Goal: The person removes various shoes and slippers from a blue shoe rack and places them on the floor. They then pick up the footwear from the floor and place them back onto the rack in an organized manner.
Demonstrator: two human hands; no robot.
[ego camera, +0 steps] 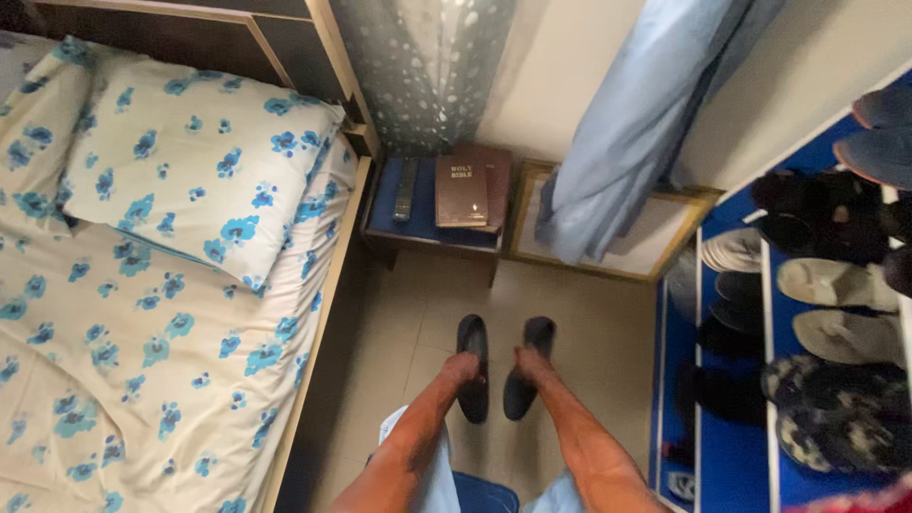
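Both my arms reach down over the beige tiled floor (399, 323), between the bed and the shoe rack. My left hand (462, 369) grips a black slip-on shoe (472, 338) around its middle. My right hand (529, 361) grips the matching black shoe (540, 332) the same way. The two shoes hang side by side, toes pointing away from me, close together and slightly angled towards each other at the bottom. I cannot tell whether they touch the floor.
A bed (142, 313) with a blue-flowered sheet and pillows fills the left. A small blue-topped bedside table (423, 214) carries a remote and two brown books. A framed picture (665, 223) leans on the wall behind a hanging blue cloth (636, 114). A blue shoe rack (731, 456) holds several shoes.
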